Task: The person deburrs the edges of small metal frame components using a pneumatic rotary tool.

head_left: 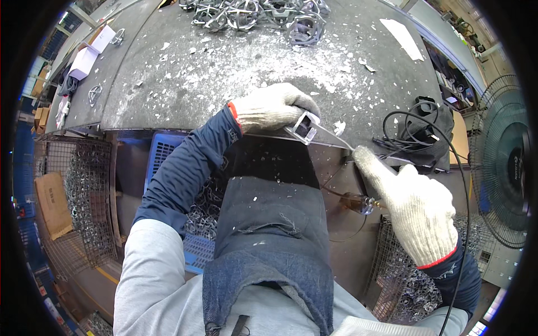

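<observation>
My left hand (277, 109), in a white knitted glove with a red cuff, is closed on a small silver metal casting (306, 127) at the table's front edge. The casting has a squarish opening that faces me. My right hand (417, 207), gloved alike, grips a thin metal file (335, 138), with the index finger stretched along it. The file's far end reaches the casting; its handle is hidden by the glove. Just left of the right palm shows an amber, see-through part with a metal fitting (363, 204); whether the hand holds it, I cannot tell.
Several metal castings (244, 14) are heaped at the table's far side. Pale flakes litter the dark tabletop (185, 84). A black cable (392, 120) lies on dark cloth at right, beside a large fan (507, 162). Below stand a blue crate (162, 151) and wire baskets (84, 196) of castings.
</observation>
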Demonstrator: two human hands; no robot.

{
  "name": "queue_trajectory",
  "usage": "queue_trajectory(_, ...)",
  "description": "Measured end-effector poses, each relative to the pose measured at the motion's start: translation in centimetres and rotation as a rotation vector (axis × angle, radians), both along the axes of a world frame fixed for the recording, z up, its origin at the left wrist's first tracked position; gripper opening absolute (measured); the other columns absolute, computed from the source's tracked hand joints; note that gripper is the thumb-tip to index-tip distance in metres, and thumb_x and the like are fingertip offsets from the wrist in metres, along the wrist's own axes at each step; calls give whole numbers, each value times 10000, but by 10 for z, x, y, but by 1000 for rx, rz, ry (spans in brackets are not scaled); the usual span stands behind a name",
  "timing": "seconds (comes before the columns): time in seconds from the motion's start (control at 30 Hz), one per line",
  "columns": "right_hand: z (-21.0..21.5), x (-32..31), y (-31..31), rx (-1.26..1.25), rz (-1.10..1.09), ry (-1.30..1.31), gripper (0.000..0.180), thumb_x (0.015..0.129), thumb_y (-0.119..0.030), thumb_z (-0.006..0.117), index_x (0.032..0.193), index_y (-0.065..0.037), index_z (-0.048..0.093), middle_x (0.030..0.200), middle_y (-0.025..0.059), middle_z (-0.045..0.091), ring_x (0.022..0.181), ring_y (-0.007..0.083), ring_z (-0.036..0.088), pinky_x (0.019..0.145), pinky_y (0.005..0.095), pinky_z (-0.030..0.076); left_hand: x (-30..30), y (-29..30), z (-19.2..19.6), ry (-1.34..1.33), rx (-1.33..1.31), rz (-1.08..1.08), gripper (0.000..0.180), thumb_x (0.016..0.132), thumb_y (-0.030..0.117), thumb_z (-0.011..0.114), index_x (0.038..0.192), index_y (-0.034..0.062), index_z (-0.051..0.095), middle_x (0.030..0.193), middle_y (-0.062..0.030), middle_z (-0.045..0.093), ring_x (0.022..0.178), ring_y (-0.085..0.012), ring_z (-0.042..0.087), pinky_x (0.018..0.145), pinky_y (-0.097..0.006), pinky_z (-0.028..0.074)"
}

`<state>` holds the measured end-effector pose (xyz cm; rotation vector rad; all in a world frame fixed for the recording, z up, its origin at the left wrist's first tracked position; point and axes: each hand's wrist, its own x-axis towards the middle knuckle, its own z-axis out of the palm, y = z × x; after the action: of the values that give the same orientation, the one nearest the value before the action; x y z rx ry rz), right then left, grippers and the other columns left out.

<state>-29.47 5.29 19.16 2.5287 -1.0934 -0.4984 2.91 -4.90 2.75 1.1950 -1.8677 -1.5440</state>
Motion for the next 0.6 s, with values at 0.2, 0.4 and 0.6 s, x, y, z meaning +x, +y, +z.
queue_trajectory(0.2, -2, -2, -18, -93, 125, -35, 691, 1044, -381, 697, 1719, -375, 547, 882, -1, 585, 712, 181, 674, 563, 385, 527, -2, 0, 2, -77, -81, 8, 381, 1044, 201, 721, 1368, 31, 827, 1229, -84, 860, 1130, -152, 776, 1033, -322, 601)
queue_trajectory(0.4, 2, 12, -26, -91, 161, -10, 659, 1023, -256, 705, 1664, -373, 603, 911, 35, 647, 713, 211, 729, 568, 389, 576, -5, 1, -1, -43, -39, 3, 365, 1058, 183, 699, 1360, 21, 823, 1201, -84, 860, 1104, -159, 781, 1027, -334, 606)
queue_trajectory(0.6, -6, 2, -5, 6, -8, -66, 856, 980, -125, 776, 1759, -366, 514, 919, 118, 678, 775, 294, 771, 663, 445, 637, -7, 10, -20, -69, -329, 187, 360, 1015, 58, 647, 1329, 0, 814, 1202, -137, 867, 1120, -212, 809, 1025, -368, 621)
